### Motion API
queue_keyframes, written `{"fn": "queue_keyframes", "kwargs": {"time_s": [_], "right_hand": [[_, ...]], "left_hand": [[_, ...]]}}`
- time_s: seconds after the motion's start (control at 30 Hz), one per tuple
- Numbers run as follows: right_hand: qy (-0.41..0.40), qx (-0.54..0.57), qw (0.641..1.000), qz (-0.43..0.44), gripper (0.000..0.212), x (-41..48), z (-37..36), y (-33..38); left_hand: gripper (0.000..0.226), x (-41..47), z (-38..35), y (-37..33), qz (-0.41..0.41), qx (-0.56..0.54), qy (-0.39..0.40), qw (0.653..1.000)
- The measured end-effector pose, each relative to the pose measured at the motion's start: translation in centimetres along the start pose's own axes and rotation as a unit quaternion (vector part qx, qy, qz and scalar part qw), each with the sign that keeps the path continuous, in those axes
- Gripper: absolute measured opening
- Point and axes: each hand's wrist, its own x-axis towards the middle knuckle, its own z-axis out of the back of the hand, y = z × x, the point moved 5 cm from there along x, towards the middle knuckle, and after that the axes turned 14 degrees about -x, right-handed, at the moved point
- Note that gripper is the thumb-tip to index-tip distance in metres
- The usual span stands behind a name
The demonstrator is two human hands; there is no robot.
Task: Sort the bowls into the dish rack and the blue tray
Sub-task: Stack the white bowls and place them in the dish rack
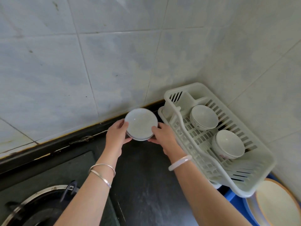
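As hands [116, 135] [164, 136] grip glossy bowls [141, 123], slatted plastic rack [193, 142]

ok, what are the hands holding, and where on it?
Both hold the bowl stack: left hand grips its left rim, right hand its right rim, thumbs on top.
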Motion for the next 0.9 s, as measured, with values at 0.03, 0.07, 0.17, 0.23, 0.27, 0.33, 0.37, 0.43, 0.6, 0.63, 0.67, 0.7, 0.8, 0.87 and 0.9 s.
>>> {"fn": "queue_keyframes", "kwargs": {"time_s": [0.03, 0.07, 0.17, 0.23, 0.27, 0.33, 0.37, 0.43, 0.6, 0.63, 0.67, 0.7, 0.8, 0.87, 0.9], "right_hand": [[-0.015, 0.011, 1.0, 0.005, 0.042, -0.5, 1.5, 0.3], [-0.03, 0.019, 0.999, 0.006, 0.041, -1.0, 3.1, 0.7], [-0.074, 0.021, 0.997, 0.001, 0.038, -2.1, 8.2, 1.3], [-0.097, 0.011, 0.995, -0.007, 0.035, -2.6, 11.4, 1.0], [-0.107, 0.008, 0.994, -0.014, 0.031, -2.7, 12.9, 0.6], [-0.121, 0.019, 0.992, -0.03, 0.014, -2.9, 15.4, -0.7], [-0.128, 0.026, 0.991, -0.039, 0.008, -3.1, 16.4, -1.5], [-0.139, 0.038, 0.988, -0.06, 0.011, -3.0, 18.0, -3.3], [-0.161, 0.101, 0.975, -0.118, 0.01, -3.1, 18.9, -8.4], [-0.163, 0.116, 0.971, -0.133, 0.01, -3.1, 18.9, -9.2], [-0.163, 0.122, 0.968, -0.149, 0.012, -3.1, 19.0, -9.8], [-0.161, 0.127, 0.965, -0.165, 0.014, -3.0, 19.0, -10.4], [-0.147, 0.138, 0.957, -0.207, 0.018, -2.6, 18.9, -11.6], [-0.137, 0.142, 0.957, -0.215, 0.012, -2.4, 18.6, -12.1], [-0.133, 0.136, 0.958, -0.215, 0.01, -2.3, 18.4, -12.2]], "left_hand": [[0.034, -0.6, -1.3, -0.7, -0.005, -0.006, 0.02, 1.0], [0.033, -1.1, -2.8, -1.3, -0.01, -0.011, 0.041, 0.999], [0.032, -2.7, -7.3, -2.5, -0.024, -0.003, 0.099, 0.995], [0.032, -3.6, -10.3, -2.6, -0.025, 0.013, 0.14, 0.99], [0.032, -4.0, -11.8, -2.4, -0.023, 0.025, 0.159, 0.987], [0.033, -4.5, -14.6, -1.7, -0.016, 0.063, 0.192, 0.979], [0.034, -4.6, -15.8, -1.1, -0.007, 0.087, 0.204, 0.975], [0.036, -4.8, -17.9, 0.3, 0.015, 0.139, 0.23, 0.963], [0.034, -4.6, -21.8, 3.4, 0.004, 0.305, 0.277, 0.911], [0.033, -4.6, -22.4, 3.8, -0.005, 0.336, 0.286, 0.897], [0.032, -4.6, -23.0, 4.3, -0.013, 0.367, 0.293, 0.883], [0.032, -4.5, -23.5, 4.8, -0.018, 0.395, 0.298, 0.869], [0.029, -4.2, -24.7, 5.9, -0.034, 0.459, 0.31, 0.832], [0.029, -4.1, -25.5, 6.1, -0.065, 0.523, 0.31, 0.791], [0.03, -4.1, -25.8, 6.0, -0.083, 0.55, 0.309, 0.771]]}}
